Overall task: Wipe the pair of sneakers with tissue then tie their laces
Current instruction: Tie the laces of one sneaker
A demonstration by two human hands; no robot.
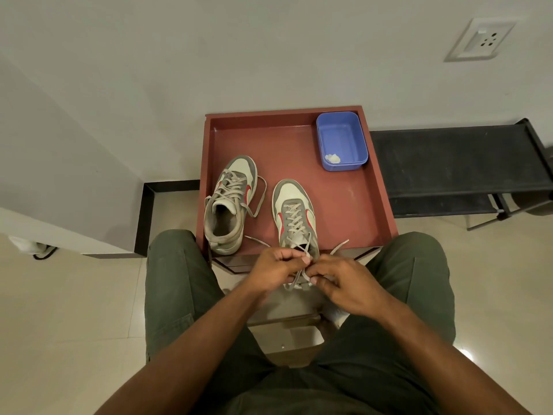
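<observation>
Left hand (276, 269): seen at lower centre of the frame, fingers curled, a strand of the lace (294, 278) pinched between thumb and fingertips.

Right hand (344, 284): seen just right of the left hand, fingers curled, the same lace pinched close against the other hand. Loops of lace were gathered between the two hands, and two loose ends were spread out to left and right above them.

Right-side sneaker (294, 212): grey and white with red side marks, laced, toe pointed toward the top of the frame. It was stood on the tray at centre frame, its heel end hidden behind the hands.

Left-side sneaker (230, 202): same colours, stood upright near the first, apart from it, at centre left. Its laces (257, 199) were left untied and trailed over the tray to its right.

Tray (344, 199): reddish-brown, raised rim, set on a low stand in front of the knees.

Blue container (341, 140): rectangular, open-topped, placed in the tray's upper right corner. A small crumpled white tissue (332, 158) was lodged in its near left corner.

Trousers (176, 280): green, seen either side of the hands.

Black bench (454, 163): placed at right of the tray, against the wall.

Wall socket (480, 40): white, mounted at upper right.
</observation>
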